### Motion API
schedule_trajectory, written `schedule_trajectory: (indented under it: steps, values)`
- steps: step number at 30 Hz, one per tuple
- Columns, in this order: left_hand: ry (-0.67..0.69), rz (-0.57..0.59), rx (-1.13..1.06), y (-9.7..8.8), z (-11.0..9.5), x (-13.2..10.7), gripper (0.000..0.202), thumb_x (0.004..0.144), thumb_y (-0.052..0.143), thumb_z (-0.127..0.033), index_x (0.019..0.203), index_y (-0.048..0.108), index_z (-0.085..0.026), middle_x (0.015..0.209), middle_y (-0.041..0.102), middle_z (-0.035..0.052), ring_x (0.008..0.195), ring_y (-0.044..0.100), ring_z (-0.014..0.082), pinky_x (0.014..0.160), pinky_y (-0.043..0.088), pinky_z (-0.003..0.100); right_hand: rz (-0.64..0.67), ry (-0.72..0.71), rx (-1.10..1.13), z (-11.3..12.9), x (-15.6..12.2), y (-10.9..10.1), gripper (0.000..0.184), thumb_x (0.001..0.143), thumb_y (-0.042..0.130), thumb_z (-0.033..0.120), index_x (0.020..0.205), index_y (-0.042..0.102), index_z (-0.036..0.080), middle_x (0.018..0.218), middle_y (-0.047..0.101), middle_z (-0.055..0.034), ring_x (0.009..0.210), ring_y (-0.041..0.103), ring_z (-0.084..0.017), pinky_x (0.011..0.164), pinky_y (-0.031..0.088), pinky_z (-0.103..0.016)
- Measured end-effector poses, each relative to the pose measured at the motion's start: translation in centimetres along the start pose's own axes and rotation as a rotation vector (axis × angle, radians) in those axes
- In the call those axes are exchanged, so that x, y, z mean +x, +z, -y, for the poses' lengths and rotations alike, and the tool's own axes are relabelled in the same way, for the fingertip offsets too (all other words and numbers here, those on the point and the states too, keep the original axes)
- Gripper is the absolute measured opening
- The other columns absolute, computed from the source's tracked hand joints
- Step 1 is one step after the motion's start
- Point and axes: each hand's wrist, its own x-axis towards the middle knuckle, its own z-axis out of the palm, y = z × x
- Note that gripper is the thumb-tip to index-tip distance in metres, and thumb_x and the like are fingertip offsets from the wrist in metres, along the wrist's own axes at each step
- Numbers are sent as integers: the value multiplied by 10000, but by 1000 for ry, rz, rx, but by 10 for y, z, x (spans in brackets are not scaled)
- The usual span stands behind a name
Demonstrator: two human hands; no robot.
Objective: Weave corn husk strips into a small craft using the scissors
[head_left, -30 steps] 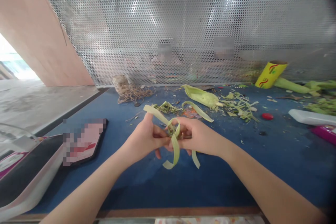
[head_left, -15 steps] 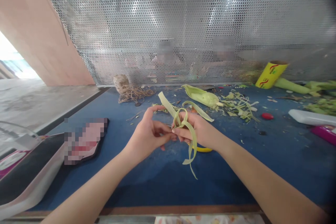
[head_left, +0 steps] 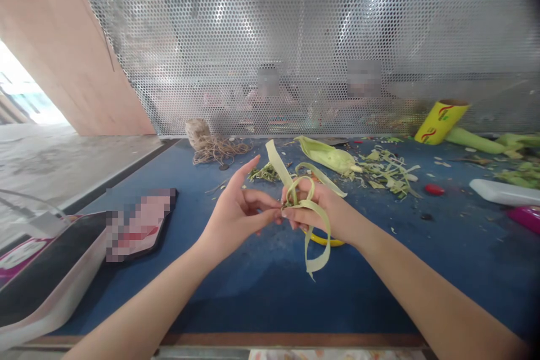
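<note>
In the head view my right hand (head_left: 314, 205) is closed around pale green corn husk strips (head_left: 318, 214). They form a loop above its fingers, with one end pointing up and another curling down. My left hand (head_left: 240, 208) meets it at the fingertips, thumb and index finger pinched at a small dark spot by the strips' base. Its index knuckle side is raised, and what the pinch holds is too small to name. Below my right hand lies a yellow curved thing (head_left: 331, 241), partly hidden. Behind the hands rests a whole corn husk (head_left: 327, 156).
A perforated metal screen (head_left: 253, 28) borders the blue table (head_left: 236, 298) at the back. Shredded husk (head_left: 388, 171), a yellow tube (head_left: 441, 122) and a red oval thing (head_left: 434, 189) lie rightward. Twine (head_left: 219, 150) and a phone-like slab (head_left: 145, 225) lie leftward.
The hanging strip end has swung right and curled into a wider bend. A finger of my left hand has lifted upward, while both hands stay together at the strips' base.
</note>
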Motion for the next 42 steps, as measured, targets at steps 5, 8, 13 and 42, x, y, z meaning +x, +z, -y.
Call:
schedule_trajectory:
  steps: [5, 8, 13, 42]
  values:
    - [15, 18, 12, -2, 0, 0, 888, 645, 687, -156, 1344, 149, -254, 644, 632, -25, 478, 576, 105, 328, 375, 124, 21, -7, 67, 1, -1, 1, 266, 722, 613, 366, 834, 443, 196, 562, 513, 60, 474, 489, -72, 477, 408, -215]
    - [27, 29, 7, -3, 2, 0, 877, 660, 676, -157, 1347, 144, -273, 636, 605, -38, 490, 573, 104, 321, 371, 120, -3, 22, 123, -1, 0, 2, 278, 714, 621, 372, 825, 441, 191, 539, 509, 64, 450, 472, -66, 469, 398, -217]
    - [23, 14, 15, -4, -1, 0, 848, 668, 659, -151, 1349, 166, -264, 615, 558, -45, 498, 569, 122, 301, 371, 136, -50, -80, 348, -3, 2, -6, 203, 727, 632, 275, 816, 471, 189, 545, 520, 59, 465, 455, -55, 463, 355, -202]
    - [272, -187, 831, -18, -7, 1, 279, 714, 588, -356, 926, 658, -190, 821, 665, 41, 703, 578, 163, 636, 473, 270, -309, -130, 379, -3, 6, -17, 140, 692, 652, 237, 765, 544, 186, 617, 592, 24, 414, 423, -35, 435, 346, -219]
